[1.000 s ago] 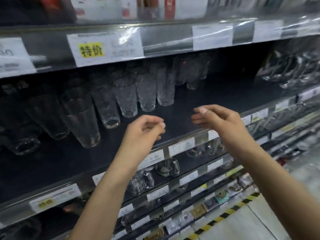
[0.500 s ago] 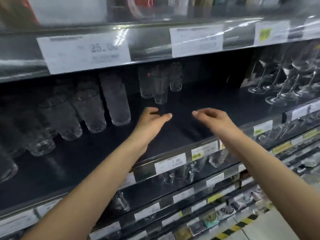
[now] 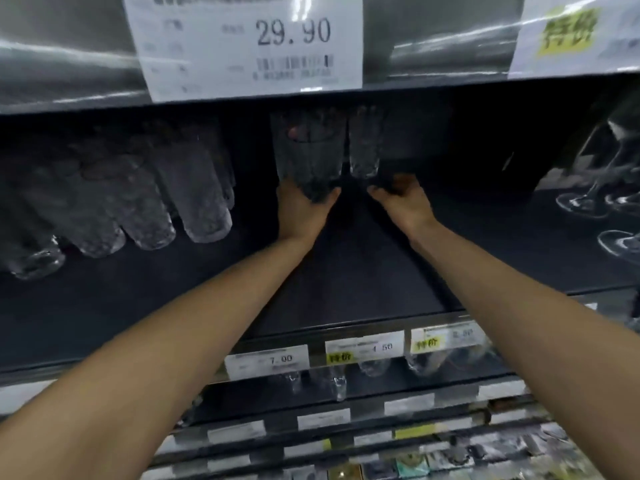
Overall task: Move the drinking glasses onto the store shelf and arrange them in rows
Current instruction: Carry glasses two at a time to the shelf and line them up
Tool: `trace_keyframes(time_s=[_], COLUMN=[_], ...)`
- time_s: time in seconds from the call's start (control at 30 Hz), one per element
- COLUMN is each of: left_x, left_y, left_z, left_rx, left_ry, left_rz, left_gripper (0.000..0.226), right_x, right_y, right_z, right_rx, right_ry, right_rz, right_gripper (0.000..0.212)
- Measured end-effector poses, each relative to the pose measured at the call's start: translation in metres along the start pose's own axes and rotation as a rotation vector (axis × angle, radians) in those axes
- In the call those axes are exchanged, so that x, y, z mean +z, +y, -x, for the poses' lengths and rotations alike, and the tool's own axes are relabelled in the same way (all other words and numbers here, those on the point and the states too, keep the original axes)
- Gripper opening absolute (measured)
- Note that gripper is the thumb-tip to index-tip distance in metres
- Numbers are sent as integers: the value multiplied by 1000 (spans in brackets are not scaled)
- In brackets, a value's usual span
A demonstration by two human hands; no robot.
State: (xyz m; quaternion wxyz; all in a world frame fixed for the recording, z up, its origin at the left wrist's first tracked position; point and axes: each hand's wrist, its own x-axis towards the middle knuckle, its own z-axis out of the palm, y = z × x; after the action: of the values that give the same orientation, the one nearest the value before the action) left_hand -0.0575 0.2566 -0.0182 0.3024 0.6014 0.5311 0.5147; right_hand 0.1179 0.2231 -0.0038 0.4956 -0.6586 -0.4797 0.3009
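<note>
clear textured glass [image 3: 308, 150] stands at back of shelf [image 3: 346, 271], left hand [image 3: 303, 211] wraps its base. right hand [image 3: 403, 199] curled by next glass [image 3: 363, 147], can't tell if gripping. slick, brittle, light: hold low, full wrap.

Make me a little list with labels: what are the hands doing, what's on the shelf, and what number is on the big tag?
Left hand: grips the foot of a tall glass at the back of the shelf
Right hand: fingers curled by the foot of the neighbouring glass; too dark to tell the grip
Left side: tumblers in rows
Right side: wine glasses
Big tag: 29.90
</note>
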Motion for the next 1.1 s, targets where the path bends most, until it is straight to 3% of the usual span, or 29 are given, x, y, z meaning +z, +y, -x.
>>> trace_keyframes(time_s=[0.1, 0.17, 0.43, 0.6, 0.73, 0.9, 1.1], left_x=[10, 14, 26, 29, 29, 26, 19], left_y=[1, 2, -4, -5, -7, -5, 3], left_z=[-13, -19, -43, -51, -53, -51, -33], left_rx=[-16, -37, -37, -50, -49, -61, -84], left_ry=[100, 127, 103, 103, 104, 80, 26], left_rz=[26, 23, 10, 24, 27, 56, 111], left_gripper=[93, 97, 86, 80, 78, 75, 77], right_x=[10, 17, 42, 52, 54, 48, 29], right_y=[3, 2, 6, 6, 10, 12, 9], right_z=[-31, -50, -114, -136, -144, -136, -98], right_rx=[-71, -99, -139, -111, -88, -77, -58], right_ry=[23, 25, 33, 35, 44, 68, -42], right_rz=[-40, -63, -59, -92, -126, -199, -262], right_gripper=[71, 71, 64, 79, 71, 85, 61])
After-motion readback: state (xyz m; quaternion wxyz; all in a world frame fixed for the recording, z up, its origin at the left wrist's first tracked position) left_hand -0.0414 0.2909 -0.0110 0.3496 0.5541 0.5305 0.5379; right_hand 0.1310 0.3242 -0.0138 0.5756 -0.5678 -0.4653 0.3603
